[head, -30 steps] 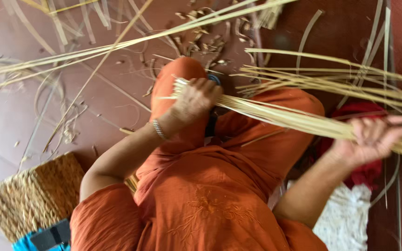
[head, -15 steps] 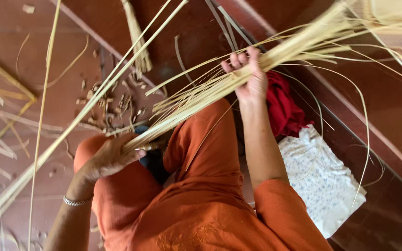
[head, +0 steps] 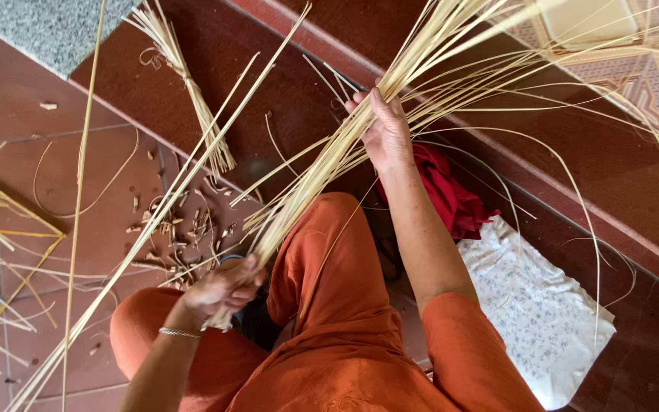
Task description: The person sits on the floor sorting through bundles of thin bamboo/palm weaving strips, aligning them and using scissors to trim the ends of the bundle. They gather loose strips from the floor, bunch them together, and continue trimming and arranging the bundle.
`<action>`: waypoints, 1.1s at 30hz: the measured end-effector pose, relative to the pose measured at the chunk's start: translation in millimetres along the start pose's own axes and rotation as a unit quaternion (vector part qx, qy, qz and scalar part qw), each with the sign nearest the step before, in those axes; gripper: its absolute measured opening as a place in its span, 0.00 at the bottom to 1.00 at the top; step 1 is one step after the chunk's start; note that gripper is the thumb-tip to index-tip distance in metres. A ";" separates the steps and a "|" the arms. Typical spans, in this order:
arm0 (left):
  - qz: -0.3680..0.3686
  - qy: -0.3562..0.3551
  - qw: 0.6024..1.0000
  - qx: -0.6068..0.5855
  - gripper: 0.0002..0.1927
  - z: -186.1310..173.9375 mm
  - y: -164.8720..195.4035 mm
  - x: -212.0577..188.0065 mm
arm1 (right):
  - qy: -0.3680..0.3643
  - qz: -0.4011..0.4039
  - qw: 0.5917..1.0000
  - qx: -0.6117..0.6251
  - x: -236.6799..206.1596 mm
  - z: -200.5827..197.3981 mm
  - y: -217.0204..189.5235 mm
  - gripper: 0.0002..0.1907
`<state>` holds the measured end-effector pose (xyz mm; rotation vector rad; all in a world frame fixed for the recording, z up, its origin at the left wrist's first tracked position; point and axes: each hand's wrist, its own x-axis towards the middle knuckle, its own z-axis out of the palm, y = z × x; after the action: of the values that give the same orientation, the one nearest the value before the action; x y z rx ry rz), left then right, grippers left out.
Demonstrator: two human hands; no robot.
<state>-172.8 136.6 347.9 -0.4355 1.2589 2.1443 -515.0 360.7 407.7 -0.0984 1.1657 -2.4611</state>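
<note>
A long bundle of pale yellow cane strips [head: 322, 172] runs from lower left to upper right across my lap. My left hand [head: 226, 286], with a thin metal bangle on the wrist, grips the bundle's lower end near my knee. My right hand [head: 383, 130] is closed around the bundle higher up, where the strips fan out toward the top right. I sit on the floor in orange clothes [head: 329, 320].
A red cloth [head: 451, 198] and a white patterned cloth [head: 535, 305] lie at my right. Short cane scraps [head: 181, 229] litter the brown floor tiles. A smaller tied strip bundle [head: 184, 84] and loose long strips [head: 78, 191] lie to the left. A step edge runs diagonally behind.
The view has swung, and the bundle now points more steeply up to the right. My right hand has slid a little along the strips; my left hand still holds the lower end.
</note>
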 end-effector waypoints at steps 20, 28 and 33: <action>0.112 0.072 0.988 0.079 0.21 52.5 8.7 53.6 | 0.092 0.242 0.966 0.018 -93.9 15.4 127.9 0.12; 0.156 0.104 0.982 0.016 0.31 43.5 2.7 6.6 | 0.016 0.168 0.975 0.146 -65.0 -3.2 153.9 0.12; 0.206 0.218 0.937 -0.179 0.34 35.7 -18.5 12.4 | 0.070 0.181 0.977 0.089 -49.2 -6.4 166.2 0.13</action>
<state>-169.5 178.5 346.3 -0.9092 1.2708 2.7599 -415.9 291.0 283.7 0.3179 0.9154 -2.2576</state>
